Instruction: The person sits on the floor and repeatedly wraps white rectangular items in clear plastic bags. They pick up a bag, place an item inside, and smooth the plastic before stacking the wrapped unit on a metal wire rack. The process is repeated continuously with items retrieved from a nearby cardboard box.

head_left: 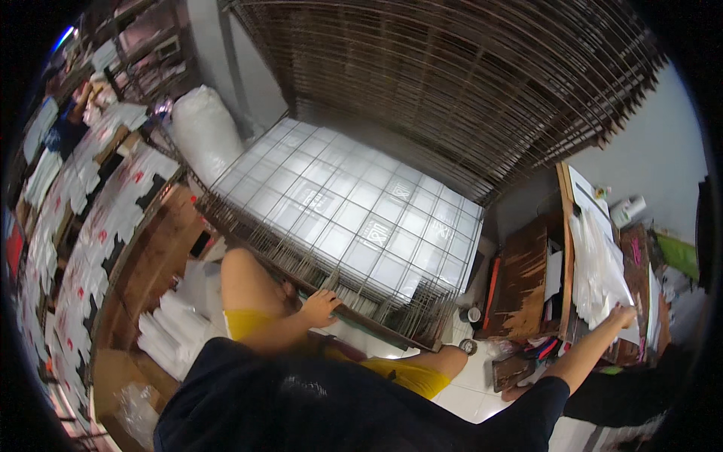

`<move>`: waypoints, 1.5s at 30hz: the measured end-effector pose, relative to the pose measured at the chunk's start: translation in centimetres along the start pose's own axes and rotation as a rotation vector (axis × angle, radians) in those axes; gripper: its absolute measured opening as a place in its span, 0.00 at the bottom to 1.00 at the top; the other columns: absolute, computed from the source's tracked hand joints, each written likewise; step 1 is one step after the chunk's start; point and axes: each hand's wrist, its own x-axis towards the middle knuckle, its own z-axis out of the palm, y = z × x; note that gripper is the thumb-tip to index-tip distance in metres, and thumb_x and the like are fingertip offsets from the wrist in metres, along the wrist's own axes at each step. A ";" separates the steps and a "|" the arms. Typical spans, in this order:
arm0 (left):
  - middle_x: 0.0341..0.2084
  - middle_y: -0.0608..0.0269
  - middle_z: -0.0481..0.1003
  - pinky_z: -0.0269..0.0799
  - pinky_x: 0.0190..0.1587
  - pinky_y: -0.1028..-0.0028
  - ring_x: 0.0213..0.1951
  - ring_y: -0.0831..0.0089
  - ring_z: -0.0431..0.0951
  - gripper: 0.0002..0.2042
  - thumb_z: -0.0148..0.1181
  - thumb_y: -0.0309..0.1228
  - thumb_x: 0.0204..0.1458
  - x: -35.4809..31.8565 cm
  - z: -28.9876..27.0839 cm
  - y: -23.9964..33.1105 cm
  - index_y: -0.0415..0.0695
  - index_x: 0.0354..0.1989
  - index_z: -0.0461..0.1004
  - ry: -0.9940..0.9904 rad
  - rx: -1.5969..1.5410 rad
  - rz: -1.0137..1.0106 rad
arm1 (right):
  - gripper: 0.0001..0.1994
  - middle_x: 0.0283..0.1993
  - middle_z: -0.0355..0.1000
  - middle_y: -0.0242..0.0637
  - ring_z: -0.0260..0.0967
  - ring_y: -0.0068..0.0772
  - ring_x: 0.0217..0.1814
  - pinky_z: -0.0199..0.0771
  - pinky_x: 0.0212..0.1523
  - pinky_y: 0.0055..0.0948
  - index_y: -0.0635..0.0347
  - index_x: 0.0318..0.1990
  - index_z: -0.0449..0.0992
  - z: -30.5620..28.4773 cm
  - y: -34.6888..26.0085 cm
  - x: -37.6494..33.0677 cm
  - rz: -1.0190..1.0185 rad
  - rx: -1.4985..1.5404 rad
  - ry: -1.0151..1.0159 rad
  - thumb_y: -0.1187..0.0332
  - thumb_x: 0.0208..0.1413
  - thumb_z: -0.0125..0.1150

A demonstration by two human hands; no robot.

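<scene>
A white plastic bag (616,297), on a pile of thin white bags (591,260) at the right, has its near corner between the closed fingers of my right hand (622,316). That arm is stretched far out to the side. My left hand (320,308) lies on the front edge of a wire drying rack (294,265), fingers loosely extended over the bar and nothing held. White sheets or bags with pale prints (376,203) are spread under the lowered wire grid. Above them the rack's raised stack of wire shelves (452,83) tilts back.
Printed white bags (105,233) cover another rack on the left. Folded white plastic (177,331) lies beside my left leg. A large white wrapped bundle (205,128) stands by the wall. Right, a worn wooden cabinet (523,279) stands near a small cup (473,314) on the tiled floor.
</scene>
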 end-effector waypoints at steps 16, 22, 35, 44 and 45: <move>0.43 0.45 0.70 0.66 0.48 0.61 0.48 0.52 0.70 0.32 0.58 0.55 0.44 3.8 -3.7 6.7 0.43 0.51 0.66 -0.414 -0.773 0.044 | 0.28 0.37 0.65 0.33 0.62 0.19 0.37 0.66 0.36 0.18 0.64 0.62 0.52 9.7 -5.8 -50.0 0.083 -0.169 -1.386 0.76 0.52 0.49; 0.47 0.52 0.71 0.67 0.48 0.60 0.49 0.53 0.70 0.31 0.57 0.55 0.44 2.4 -1.3 0.4 0.47 0.53 0.67 -0.645 -0.470 -0.016 | 0.32 0.38 0.66 0.35 0.64 0.20 0.36 0.67 0.40 0.19 0.72 0.62 0.51 8.7 0.1 -69.1 0.470 -0.421 -2.016 0.83 0.43 0.45; 0.43 0.45 0.73 0.67 0.47 0.58 0.47 0.52 0.72 0.35 0.51 0.57 0.45 4.0 0.3 -2.1 0.31 0.44 0.72 -0.737 -0.538 0.172 | 0.27 0.47 0.70 0.45 0.69 0.20 0.37 0.70 0.36 0.19 0.66 0.52 0.70 11.0 4.4 -95.1 -0.132 -0.559 -2.505 0.85 0.38 0.43; 0.38 0.44 0.75 0.68 0.44 0.58 0.42 0.51 0.74 0.32 0.54 0.57 0.38 5.7 -0.8 -1.2 0.36 0.37 0.76 -0.763 -0.698 0.186 | 0.30 0.59 0.61 0.42 0.68 0.26 0.42 0.70 0.37 0.23 0.67 0.61 0.56 13.7 28.5 -95.1 0.350 -0.271 -1.974 0.87 0.46 0.44; 0.37 0.44 0.75 0.69 0.44 0.58 0.42 0.51 0.74 0.32 0.54 0.56 0.37 5.8 -0.9 -1.3 0.35 0.36 0.76 -0.778 -0.712 0.183 | 0.32 0.60 0.59 0.42 0.68 0.28 0.43 0.70 0.37 0.23 0.66 0.63 0.53 12.6 30.6 -95.5 0.420 -0.275 -1.926 0.88 0.46 0.45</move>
